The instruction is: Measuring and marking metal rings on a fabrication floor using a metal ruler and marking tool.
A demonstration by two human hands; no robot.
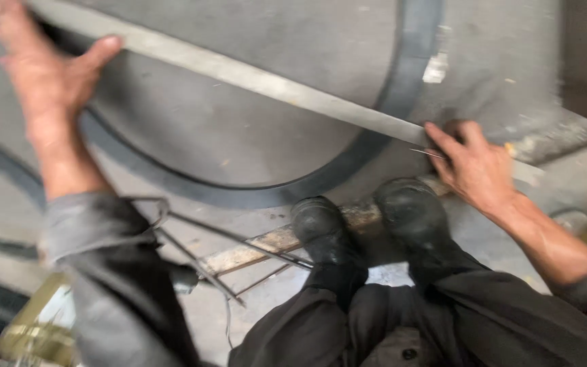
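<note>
A long flat grey metal strip (266, 81) runs diagonally from the upper left to the right across the concrete floor. My left hand (45, 71) rests on its upper left end, fingers spread and thumb hooked over the strip's edge. My right hand (473, 163) presses down on the strip's right end, fingers spread over it, with a thin pointed tool or nail showing beside the fingers. The frame is motion-blurred, so finer detail of the grip is unclear.
A dark curved rubber band (253, 194) loops over the floor under the strip. My two black boots (368, 228) stand on a rusty bar (266, 245). Thin metal rods (205, 258) lie by my left knee. A yellowish object (28, 326) sits at lower left.
</note>
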